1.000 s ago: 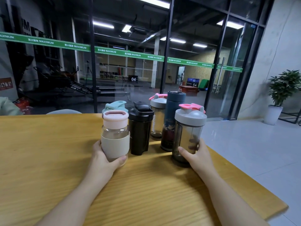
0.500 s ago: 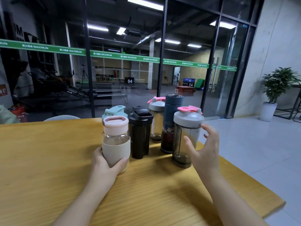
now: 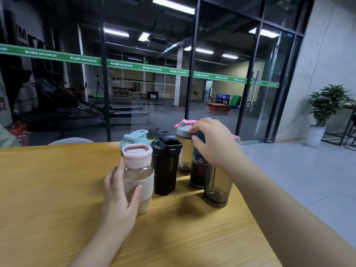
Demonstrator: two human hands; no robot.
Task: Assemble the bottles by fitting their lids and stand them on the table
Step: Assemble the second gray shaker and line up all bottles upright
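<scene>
Pale wood is the surface of the table (image 3: 48, 199), and all the bottles stand on it in one group near its far right corner. There is only the head view, so I go through it from left to right.

The left hand (image 3: 119, 199) holds the glass bottle with the pink lid (image 3: 137, 176) low on its cream sleeve. The fingers are curled round the left side and the thumb presses on the front, so the hand is clamped on the bottle. I think this grip is there to keep the bottle steady and upright on the table. Just behind it stands a bottle with a mint lid (image 3: 134, 136), mostly hidden. Next to it is the black bottle (image 3: 166, 166) with its lid on.

The right hand (image 3: 213, 143) is raised over the top of the dark blue bottle (image 3: 198, 170). Its fingers are bent and a little apart, around the cap. Whether they already press on the cap I cannot tell, because the hand hides it. Probably the hand comes from above to turn or test this lid.

Behind stands a grey-lidded shaker (image 3: 185, 149) with a pink flap. In front the smoky shaker (image 3: 217, 185) stands upright; the forearm covers its lid.

Every lid that I can see seems already fitted, so the task looks close to its end.
</scene>
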